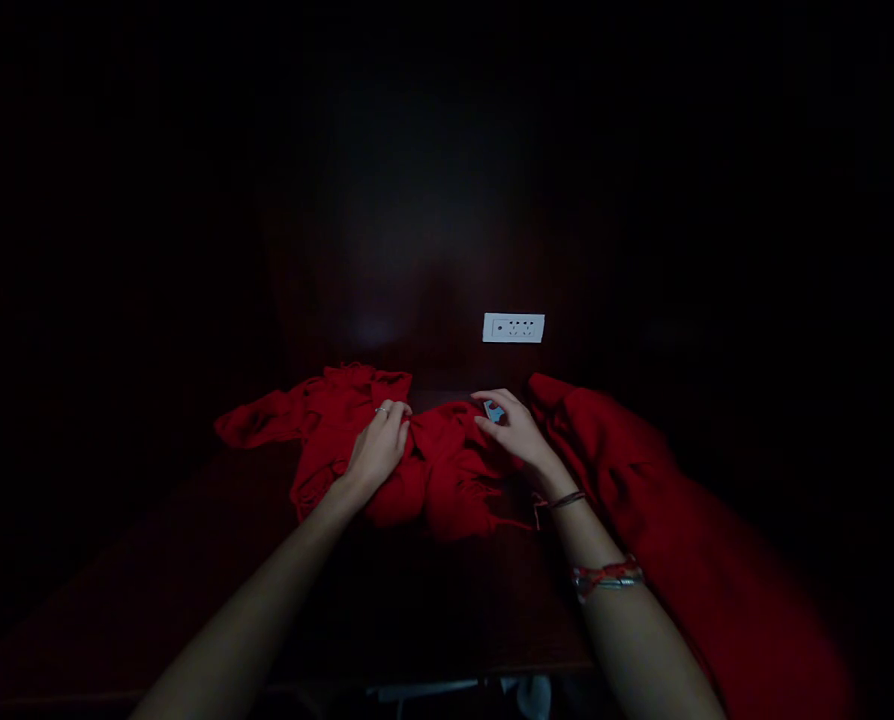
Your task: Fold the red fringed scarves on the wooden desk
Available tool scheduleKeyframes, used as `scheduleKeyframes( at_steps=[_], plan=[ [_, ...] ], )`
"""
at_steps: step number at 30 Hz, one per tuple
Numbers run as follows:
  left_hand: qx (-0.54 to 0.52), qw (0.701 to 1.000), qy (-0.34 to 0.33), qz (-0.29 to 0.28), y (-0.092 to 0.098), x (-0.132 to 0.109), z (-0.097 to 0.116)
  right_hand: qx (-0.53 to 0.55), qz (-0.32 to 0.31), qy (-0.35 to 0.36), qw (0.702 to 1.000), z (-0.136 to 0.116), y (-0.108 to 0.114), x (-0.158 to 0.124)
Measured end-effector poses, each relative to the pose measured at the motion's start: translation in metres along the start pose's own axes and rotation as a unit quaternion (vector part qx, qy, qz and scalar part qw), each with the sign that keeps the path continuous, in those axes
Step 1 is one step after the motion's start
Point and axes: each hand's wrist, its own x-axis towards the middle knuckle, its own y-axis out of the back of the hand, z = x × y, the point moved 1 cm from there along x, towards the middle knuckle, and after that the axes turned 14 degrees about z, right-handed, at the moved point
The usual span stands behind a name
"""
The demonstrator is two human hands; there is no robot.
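Observation:
A red fringed scarf [454, 460] lies bunched up on the dark table in front of me. My left hand [377, 445], with a ring on one finger, rests on its middle, the fingers curled together on the fabric. At the scarf's right part is my right hand [520, 432], its thumb and fingers apart in a C shape. A small light-blue and white item [494, 411] shows in the gap between them; its kind is unclear, and the hand hides part of it. Dark bands and a red bracelet circle the right wrist and forearm.
More red cloth [664, 520] stretches along the right side toward the table's front edge. A white power socket [514, 328] sits on the dark wall behind. The table [214, 540] is dark wood, and pale objects show dimly below its front edge. Deep shadow covers the sides.

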Motion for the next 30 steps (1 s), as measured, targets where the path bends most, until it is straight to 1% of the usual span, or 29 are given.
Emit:
scheduleKeyframes(
  at_steps=[2,3,5,7,8,9,10,11,12,13,14,15,16,17,18,19,20,21,22,23,24,25,26,27,28,29,30],
  plan=[
    [-0.045,0.998,-0.037,-0.034,0.001,-0.002,0.006,-0.05,-0.065,0.109,0.991,-0.018,-0.002,-0.003],
    [-0.077,0.993,-0.061,-0.061,0.0,-0.002,0.008,-0.071,-0.09,0.145,0.983,-0.024,-0.003,-0.005],
    [-0.126,0.978,-0.105,-0.126,-0.002,-0.005,0.009,-0.11,-0.14,0.187,0.966,-0.028,-0.005,-0.01],
    [-0.136,0.965,-0.127,-0.183,-0.007,-0.008,0.006,-0.151,-0.183,0.19,0.953,-0.025,-0.008,-0.013],
    [-0.133,0.962,-0.13,-0.2,-0.01,-0.01,0.004,-0.168,-0.202,0.18,0.948,-0.022,-0.009,-0.014],
    [-0.128,0.962,-0.127,-0.205,-0.011,-0.01,0.001,-0.177,-0.215,0.164,0.946,-0.019,-0.009,-0.014],
    [-0.122,0.966,-0.118,-0.195,-0.011,-0.009,-0.003,-0.177,-0.214,0.146,0.949,-0.015,-0.008,-0.013],
    [-0.114,0.975,-0.099,-0.163,-0.01,-0.007,-0.007,-0.166,-0.192,0.126,0.959,-0.011,-0.006,-0.01],
    [-0.107,0.986,-0.068,-0.111,-0.007,-0.003,-0.012,-0.145,-0.148,0.101,0.973,-0.007,-0.002,-0.007],
    [-0.101,0.994,-0.023,-0.045,-0.002,0.002,-0.016,-0.113,-0.08,0.068,0.988,-0.001,0.002,-0.003],
    [-0.1,0.994,0.029,0.021,0.003,0.007,-0.021,-0.074,-0.002,0.028,0.997,0.005,0.006,0.001],
    [-0.107,0.988,0.082,0.074,0.007,0.011,-0.025,-0.032,0.076,-0.021,0.996,0.013,0.009,0.005],
    [-0.122,0.979,0.128,0.104,0.011,0.015,-0.028,0.008,0.143,-0.076,0.987,0.021,0.011,0.007],
    [-0.137,0.972,0.16,0.107,0.012,0.017,-0.03,0.036,0.192,-0.133,0.972,0.029,0.011,0.007],
    [-0.146,0.97,0.176,0.086,0.012,0.017,-0.03,0.051,0.218,-0.183,0.957,0.036,0.009,0.007],
    [-0.139,0.973,0.174,0.055,0.01,0.016,-0.029,0.057,0.23,-0.225,0.945,0.041,0.006,0.005],
    [-0.116,0.981,0.156,0.026,0.008,0.014,-0.026,0.048,0.229,-0.251,0.939,0.044,0.004,0.003],
    [-0.083,0.989,0.125,0.006,0.005,0.011,-0.022,0.026,0.22,-0.253,0.942,0.045,0.003,0.0],
    [-0.052,0.995,0.082,-0.007,0.003,0.007,-0.018,-0.006,0.2,-0.228,0.953,0.043,0.002,-0.002],
    [-0.03,0.999,0.031,-0.013,0.001,0.004,-0.012,-0.039,0.167,-0.179,0.969,0.039,0.002,-0.004],
    [-0.022,0.999,-0.022,-0.019,-0.001,0.0,-0.006,-0.068,0.116,-0.113,0.985,0.033,0.003,-0.005],
    [-0.029,0.996,-0.075,-0.033,-0.002,-0.004,-0.001,-0.091,0.043,-0.04,0.994,0.026,0.004,-0.006],
    [-0.044,0.99,-0.122,-0.06,-0.004,-0.007,0.004,-0.103,-0.04,0.026,0.993,0.019,0.004,-0.008],
    [-0.06,0.981,-0.156,-0.094,-0.005,-0.01,0.009,-0.106,-0.124,0.072,0.984,0.013,0.004,-0.009],
    [-0.074,0.973,-0.176,-0.127,-0.007,-0.012,0.011,-0.109,-0.198,0.096,0.969,0.009,0.003,-0.011],
    [-0.086,0.968,-0.18,-0.155,-0.008,-0.013,0.011,-0.112,-0.256,0.102,0.955,0.007,0.002,-0.012],
    [-0.1,0.967,-0.167,-0.167,-0.009,-0.013,0.01,-0.113,-0.289,0.097,0.946,0.007,0.001,-0.013]
  ],
)
